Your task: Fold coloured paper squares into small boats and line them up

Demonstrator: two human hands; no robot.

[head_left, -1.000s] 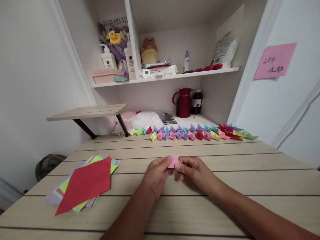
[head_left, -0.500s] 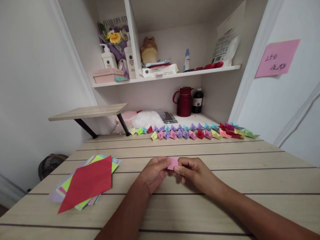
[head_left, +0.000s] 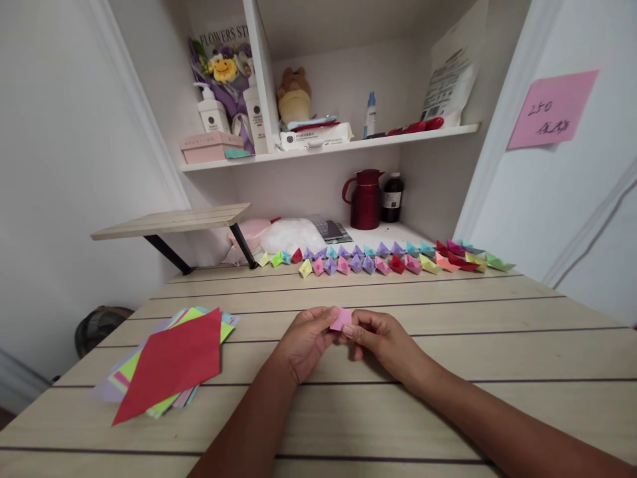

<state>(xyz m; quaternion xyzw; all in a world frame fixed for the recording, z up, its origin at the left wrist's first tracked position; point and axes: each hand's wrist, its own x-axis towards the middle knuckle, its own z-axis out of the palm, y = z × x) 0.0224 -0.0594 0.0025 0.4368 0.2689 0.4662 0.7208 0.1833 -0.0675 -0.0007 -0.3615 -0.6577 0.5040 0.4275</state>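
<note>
Between my two hands is a small folded piece of pink paper (head_left: 340, 319), held just above the table. My left hand (head_left: 309, 340) pinches its left side, thumb on top. On the right edge, my right hand (head_left: 381, 340) grips the paper between thumb and curled fingers. The undersides of the folds are hidden by my fingers. To the left lies a stack of coloured paper sheets with a red sheet (head_left: 174, 362) on top. Beyond my hands, two rows of folded paper boats (head_left: 368, 265) in many colours line the back of the table.
A small raised wooden stand (head_left: 172, 221) with black legs is at the back left. Behind the boats are a white plastic bag (head_left: 292, 236), a dark red jug (head_left: 365, 200) and a dark bottle (head_left: 393, 198). A shelf (head_left: 398, 137) with toiletries runs above.
The pink paper and both hands have shifted very slightly left and up in view, along with a small camera movement. Both hands keep their hold on the paper.
</note>
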